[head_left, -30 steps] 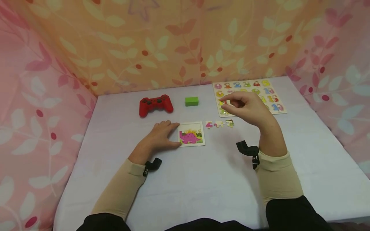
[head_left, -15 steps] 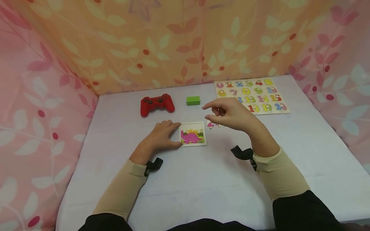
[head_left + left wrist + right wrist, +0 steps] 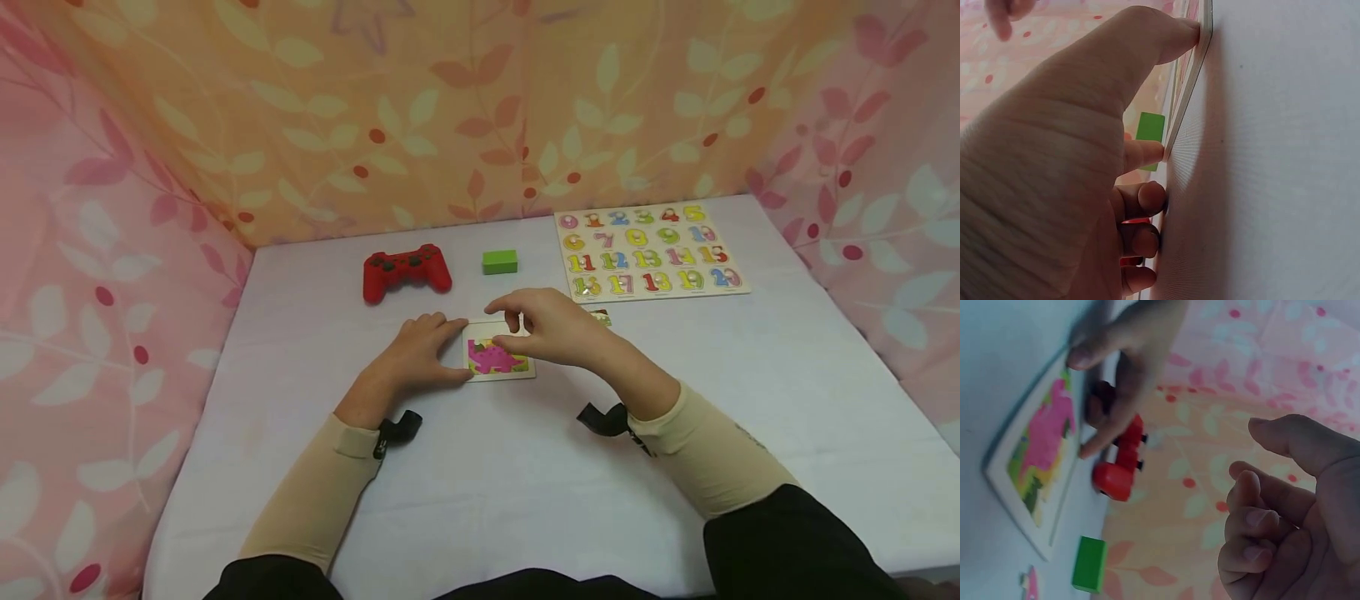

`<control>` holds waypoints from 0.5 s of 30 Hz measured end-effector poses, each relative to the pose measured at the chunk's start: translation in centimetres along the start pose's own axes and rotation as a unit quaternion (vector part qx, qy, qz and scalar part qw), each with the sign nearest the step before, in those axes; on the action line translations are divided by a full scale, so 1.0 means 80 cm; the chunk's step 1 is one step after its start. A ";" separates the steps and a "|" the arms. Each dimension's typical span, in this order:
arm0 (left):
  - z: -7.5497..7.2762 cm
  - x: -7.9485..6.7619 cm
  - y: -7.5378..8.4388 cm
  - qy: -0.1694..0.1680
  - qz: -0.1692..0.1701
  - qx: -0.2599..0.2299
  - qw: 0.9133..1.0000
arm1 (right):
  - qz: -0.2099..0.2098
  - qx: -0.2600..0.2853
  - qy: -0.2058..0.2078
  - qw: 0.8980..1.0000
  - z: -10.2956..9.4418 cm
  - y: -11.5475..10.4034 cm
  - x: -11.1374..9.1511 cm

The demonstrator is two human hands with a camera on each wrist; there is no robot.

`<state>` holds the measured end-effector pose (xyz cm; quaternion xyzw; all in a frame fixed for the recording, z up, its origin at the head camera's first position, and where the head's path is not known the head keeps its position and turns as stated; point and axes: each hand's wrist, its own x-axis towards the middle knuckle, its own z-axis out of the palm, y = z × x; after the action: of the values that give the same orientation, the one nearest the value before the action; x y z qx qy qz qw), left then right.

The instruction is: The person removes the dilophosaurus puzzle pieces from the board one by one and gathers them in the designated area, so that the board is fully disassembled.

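My left hand [image 3: 416, 354] holds a small white-framed dinosaur jigsaw puzzle [image 3: 495, 362] by its left side, thumb and index finger at two corners. In the left wrist view the thumb presses over the frame's edge. The picture is a pink dinosaur; a pale strip runs along its far side. Above the puzzle hovers my right hand [image 3: 551, 327], thumb and index apart, the other fingers loosely curled. Nothing shows between its fingers in the right wrist view. One loose puzzle piece [image 3: 602, 317] peeks out behind the right hand, and a pink piece [image 3: 1032, 584] shows in the right wrist view.
A red game controller [image 3: 407, 271] lies beyond the left hand. Right of it sits a green block [image 3: 499, 262]. A wooden number board [image 3: 652, 252] lies at the back right. Patterned curtains [image 3: 480, 108] enclose the white-covered table [image 3: 480, 500] at the back and sides.
The right hand has moved left and toward the body, from over the number board to above the dinosaur puzzle. It now covers most of the loose pieces. The left hand keeps its place.
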<state>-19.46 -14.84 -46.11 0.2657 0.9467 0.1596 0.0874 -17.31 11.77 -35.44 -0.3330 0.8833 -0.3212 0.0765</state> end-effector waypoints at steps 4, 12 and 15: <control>0.000 0.000 0.001 0.000 -0.001 0.002 1.000 | 0.021 -0.001 -0.022 1.000 0.017 0.007 0.005; -0.002 0.000 0.001 0.001 0.004 0.006 1.000 | 0.055 0.012 -0.071 0.996 0.050 0.027 0.024; -0.002 -0.001 0.002 0.004 0.008 0.007 1.000 | 0.071 0.018 -0.094 0.993 0.061 0.035 0.029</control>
<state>-19.41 -14.79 -45.89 0.2728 0.9462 0.1543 0.0806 -18.92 9.39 -40.79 -0.2969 0.8874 -0.2985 0.1879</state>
